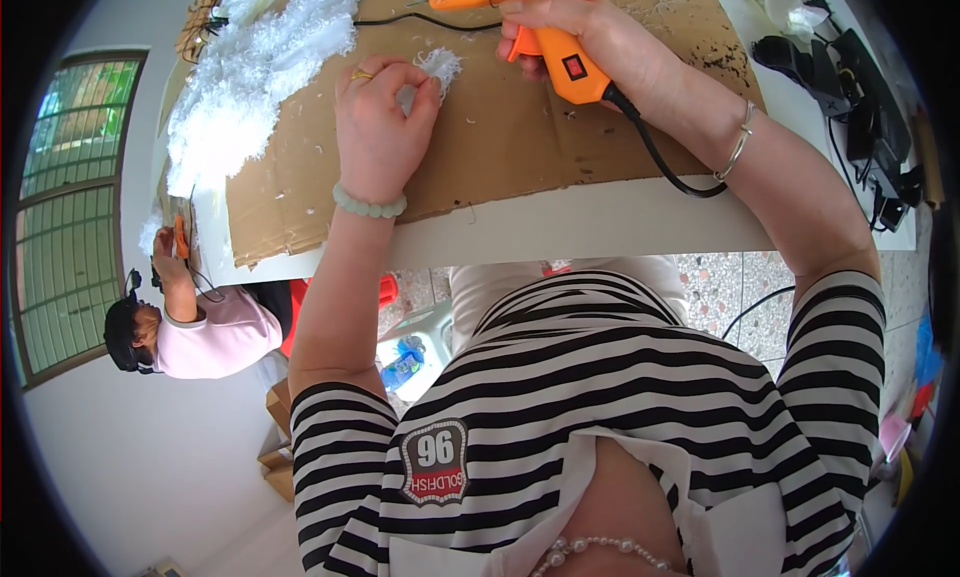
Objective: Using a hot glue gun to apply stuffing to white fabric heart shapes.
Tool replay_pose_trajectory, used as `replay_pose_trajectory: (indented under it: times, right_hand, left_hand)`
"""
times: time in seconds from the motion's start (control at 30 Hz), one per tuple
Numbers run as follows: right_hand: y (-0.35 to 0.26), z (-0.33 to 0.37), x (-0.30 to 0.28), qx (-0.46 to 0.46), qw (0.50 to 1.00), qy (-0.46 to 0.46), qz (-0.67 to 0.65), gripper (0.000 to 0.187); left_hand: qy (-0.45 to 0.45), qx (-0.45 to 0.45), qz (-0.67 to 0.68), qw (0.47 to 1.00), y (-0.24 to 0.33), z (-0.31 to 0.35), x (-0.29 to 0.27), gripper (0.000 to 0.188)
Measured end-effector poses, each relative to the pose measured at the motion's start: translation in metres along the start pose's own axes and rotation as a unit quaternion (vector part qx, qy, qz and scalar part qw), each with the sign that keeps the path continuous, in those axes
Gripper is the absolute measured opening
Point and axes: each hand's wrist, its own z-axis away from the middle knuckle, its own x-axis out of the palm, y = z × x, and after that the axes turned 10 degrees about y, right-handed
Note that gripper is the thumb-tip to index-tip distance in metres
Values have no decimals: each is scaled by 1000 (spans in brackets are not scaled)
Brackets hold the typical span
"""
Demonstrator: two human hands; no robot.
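My right hand (600, 39) is wrapped round the handle of an orange hot glue gun (585, 72), its nozzle pointing left over the cardboard. A black cord hangs from the bottom of the gun's handle. My left hand (385, 117) is closed in a pinch on a small tuft of white fluffy trim (440, 69), just below the gun's tip and apart from it. Up and to the left lies a large heap of white fluffy trim (265, 67). Both hands are above a sheet of brown cardboard (520, 137).
The cardboard lies on a white table (480, 217) with glue bits and dark specks on it. Black devices and cables (860, 107) crowd the right end. A person in a pink shirt (225, 332) works at the left, holding something orange. Cardboard boxes (277, 447) stand below.
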Motion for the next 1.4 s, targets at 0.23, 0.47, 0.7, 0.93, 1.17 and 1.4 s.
replay_pose_trajectory:
  times: [0.23,0.47,0.7,0.93,1.17,1.4]
  right_hand:
    - [3,-2,-2,-5,1000,-6,-7,33]
    - [6,-2,0,7,999,8,-41,32]
    - [6,-2,-1,2,999,0,-42,32]
    - [7,-3,-3,18,999,2,-40,32]
    - [1,2,2,1,998,-11,-55,31]
    - [4,1,-1,-2,998,-16,-53,32]
  left_hand:
    - [-3,-50,3,999,-5,0,3,12]
    - [26,-123,34,992,-23,10,-7,16]
    - [-1,-342,83,936,-57,20,-19,12]
    - [105,-78,-51,990,-29,1,-24,10]
    - [21,73,-144,987,-6,-12,-1,13]
    - [-8,54,-86,995,-3,-2,-4,9]
